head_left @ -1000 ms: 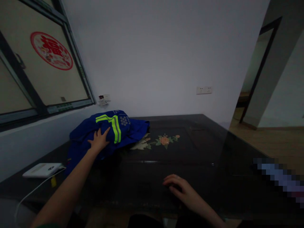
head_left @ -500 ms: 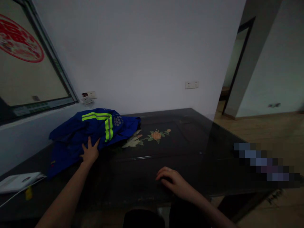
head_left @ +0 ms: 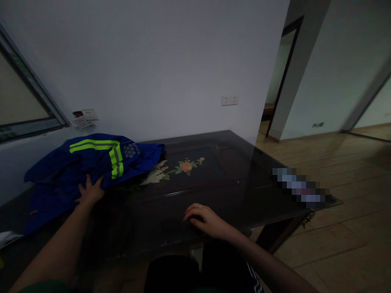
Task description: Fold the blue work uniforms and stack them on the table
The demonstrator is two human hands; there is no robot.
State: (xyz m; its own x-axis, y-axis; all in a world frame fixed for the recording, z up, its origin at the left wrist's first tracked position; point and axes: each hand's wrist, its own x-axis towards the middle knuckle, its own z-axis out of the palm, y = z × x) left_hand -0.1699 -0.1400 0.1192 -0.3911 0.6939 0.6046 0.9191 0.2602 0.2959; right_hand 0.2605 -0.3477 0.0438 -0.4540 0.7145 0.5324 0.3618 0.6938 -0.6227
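Observation:
A blue jacket (head_left: 58, 162) with yellow-green reflective stripes lies bunched on the left part of the dark table (head_left: 214, 187). On its near edge rests my left hand (head_left: 91, 193), fingers spread, pressing on the cloth without gripping it. My right hand (head_left: 207, 219) lies near the table's front edge, loosely bent, with thumb and forefinger apart. Nothing shows in it, though its palm is hidden. A painted flower design (head_left: 186, 167) decorates the tabletop between the jacket and the far right side.
A blurred-out long item (head_left: 297, 185) lies along the table's right edge. At the left edge, part of a white object (head_left: 9, 238) shows. Behind the table stands a pale wall with a socket (head_left: 229, 100). My knees (head_left: 174, 272) are under the front edge.
My view has turned to the right, so the table, jacket and hands all appear farther left. Both hands keep the same pose, and the jacket looks unmoved on the table.

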